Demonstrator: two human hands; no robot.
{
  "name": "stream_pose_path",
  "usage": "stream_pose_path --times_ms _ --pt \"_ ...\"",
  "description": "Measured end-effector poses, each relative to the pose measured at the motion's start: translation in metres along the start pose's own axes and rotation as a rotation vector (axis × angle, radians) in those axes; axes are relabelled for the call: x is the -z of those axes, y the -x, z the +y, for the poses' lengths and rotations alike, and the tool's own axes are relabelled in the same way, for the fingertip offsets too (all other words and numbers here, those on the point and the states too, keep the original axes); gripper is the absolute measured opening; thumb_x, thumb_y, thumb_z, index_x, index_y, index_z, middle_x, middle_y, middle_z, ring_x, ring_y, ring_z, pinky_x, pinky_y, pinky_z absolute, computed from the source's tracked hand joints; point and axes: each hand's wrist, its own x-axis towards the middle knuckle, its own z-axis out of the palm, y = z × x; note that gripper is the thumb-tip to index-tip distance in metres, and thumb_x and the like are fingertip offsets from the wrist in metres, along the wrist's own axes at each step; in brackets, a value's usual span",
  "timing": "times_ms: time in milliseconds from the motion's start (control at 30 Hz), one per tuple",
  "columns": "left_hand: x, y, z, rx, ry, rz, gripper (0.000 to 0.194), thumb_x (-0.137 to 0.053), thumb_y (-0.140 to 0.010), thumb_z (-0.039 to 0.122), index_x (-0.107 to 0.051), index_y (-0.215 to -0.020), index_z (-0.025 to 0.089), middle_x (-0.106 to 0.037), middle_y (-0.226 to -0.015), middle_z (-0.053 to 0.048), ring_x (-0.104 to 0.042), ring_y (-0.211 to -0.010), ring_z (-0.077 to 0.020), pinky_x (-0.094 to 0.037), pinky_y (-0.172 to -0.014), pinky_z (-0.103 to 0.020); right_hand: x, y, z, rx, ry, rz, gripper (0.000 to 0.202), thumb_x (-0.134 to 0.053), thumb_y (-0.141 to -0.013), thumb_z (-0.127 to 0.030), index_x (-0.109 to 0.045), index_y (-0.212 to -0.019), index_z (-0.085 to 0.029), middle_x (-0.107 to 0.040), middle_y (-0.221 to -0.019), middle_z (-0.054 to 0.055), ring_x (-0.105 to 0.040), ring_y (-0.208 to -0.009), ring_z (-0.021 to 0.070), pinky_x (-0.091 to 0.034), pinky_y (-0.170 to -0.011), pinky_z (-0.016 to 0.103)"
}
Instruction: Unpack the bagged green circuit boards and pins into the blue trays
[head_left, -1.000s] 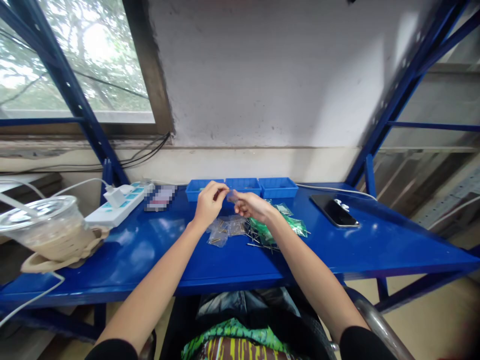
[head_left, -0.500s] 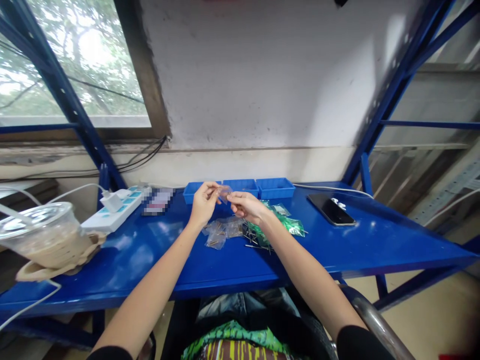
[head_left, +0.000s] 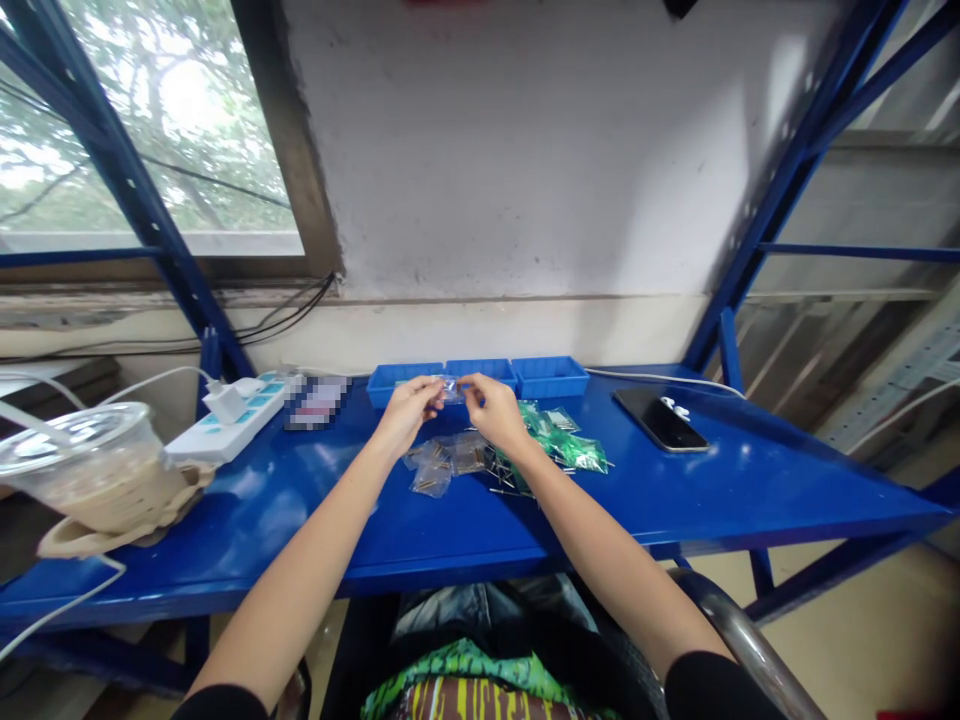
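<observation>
Between my two hands is a small clear plastic bag [head_left: 451,388], held just in front of the blue bins. My left hand [head_left: 410,408] pinches its left side, and my right hand [head_left: 491,408] has fingertips closed on its right edge. What the bag contains is too small to make out. Below my hands lie several clear bags [head_left: 435,468] with thin brownish pieces inside. Beside them, partly behind my right wrist, are green plastic bags [head_left: 581,450] and a loose heap of thin metal rods [head_left: 506,478].
Three blue bins [head_left: 551,376] line the back of the blue table [head_left: 465,545]. To the right lies a black phone [head_left: 660,420] with white earbuds [head_left: 676,408]. A power strip [head_left: 229,420] and a drink cup [head_left: 97,470] stand at the left, with cables nearby.
My right hand has turned, its fingers now pointing more downward at the bag's edge. The bag looks flatter and more stretched between both hands. Things on the table stay put.
</observation>
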Motion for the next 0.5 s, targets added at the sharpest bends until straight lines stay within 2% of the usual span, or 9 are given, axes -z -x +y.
stream_pose_path --times_ms 67,133,233,267,333,400,433,500 --pt "0.000 0.000 -0.001 -0.134 -0.076 0.076 0.029 -0.065 -0.069 0.040 -0.060 -0.084 0.016 -0.064 -0.077 -0.004 -0.059 -0.066 -0.0140 -0.041 -0.054 -0.022 -0.003 -0.003 0.002 -0.099 -0.154 0.000 0.021 -0.047 -0.082 -0.026 -0.065 -0.091 -0.019 -0.065 -0.086 0.003 -0.057 -0.072 0.0130 -0.041 -0.065 0.022" --pt "-0.001 0.001 -0.001 -0.288 -0.186 0.088 0.023 -0.062 -0.072 0.035 -0.061 -0.085 0.016 -0.065 -0.082 -0.004 -0.059 -0.075 -0.0162 -0.044 -0.062 -0.025 -0.004 -0.006 0.005 -0.297 -0.372 -0.062 0.027 -0.049 -0.082 -0.038 -0.065 -0.083 -0.017 -0.064 -0.078 0.003 -0.054 -0.061 0.0110 -0.039 -0.054 0.021" --pt "-0.005 0.004 -0.001 -0.490 -0.359 -0.019 0.013 -0.055 -0.077 0.027 -0.063 -0.081 0.017 -0.063 -0.088 -0.005 -0.058 -0.085 -0.0174 -0.045 -0.072 -0.028 -0.002 -0.009 0.008 -0.567 -0.663 -0.173 0.037 -0.050 -0.080 -0.048 -0.063 -0.074 -0.014 -0.059 -0.064 0.002 -0.048 -0.047 0.0080 -0.030 -0.041 0.019" --pt "-0.007 0.006 0.000 -0.542 -0.409 -0.061 0.012 -0.054 -0.079 0.024 -0.063 -0.078 0.017 -0.062 -0.090 -0.005 -0.058 -0.088 -0.0176 -0.045 -0.074 -0.029 0.000 -0.010 0.009 -0.606 -0.699 -0.191 0.036 -0.052 -0.079 -0.048 -0.062 -0.072 -0.014 -0.057 -0.061 0.001 -0.046 -0.045 0.0073 -0.028 -0.040 0.019" --pt "-0.011 0.009 0.001 -0.622 -0.492 -0.103 0.012 -0.052 -0.079 0.021 -0.063 -0.075 0.018 -0.058 -0.096 -0.006 -0.055 -0.095 -0.0184 -0.045 -0.076 -0.029 0.006 -0.011 0.007 -0.595 -0.662 -0.192 0.029 -0.058 -0.076 -0.041 -0.061 -0.069 -0.014 -0.056 -0.060 0.001 -0.045 -0.045 0.0068 -0.029 -0.041 0.019" --pt "-0.012 0.012 0.002 -0.646 -0.554 -0.092 0.011 -0.053 -0.079 0.021 -0.062 -0.084 0.019 -0.054 -0.103 -0.007 -0.053 -0.099 -0.0186 -0.045 -0.076 -0.029 0.016 -0.013 0.003 -0.488 -0.522 -0.093 0.022 -0.060 -0.074 -0.035 -0.062 -0.069 -0.014 -0.057 -0.060 0.001 -0.047 -0.049 0.0080 -0.034 -0.046 0.020" --pt "-0.011 0.012 0.002 -0.627 -0.579 -0.089 0.016 -0.054 -0.079 0.023 -0.061 -0.093 0.019 -0.053 -0.106 -0.007 -0.053 -0.097 -0.0183 -0.045 -0.075 -0.029 0.023 -0.015 0.001 -0.414 -0.432 0.022 0.021 -0.059 -0.075 -0.033 -0.063 -0.070 -0.014 -0.058 -0.061 0.001 -0.049 -0.052 0.0091 -0.037 -0.050 0.021" --pt "-0.007 0.013 0.002 -0.545 -0.635 -0.164 0.028 -0.055 -0.080 0.028 -0.056 -0.107 0.020 -0.055 -0.106 -0.007 -0.054 -0.091 -0.0171 -0.044 -0.074 -0.028 0.039 -0.022 -0.005 -0.260 -0.236 0.357 0.023 -0.054 -0.079 -0.035 -0.063 -0.076 -0.014 -0.059 -0.066 0.003 -0.051 -0.059 0.0116 -0.040 -0.059 0.024"
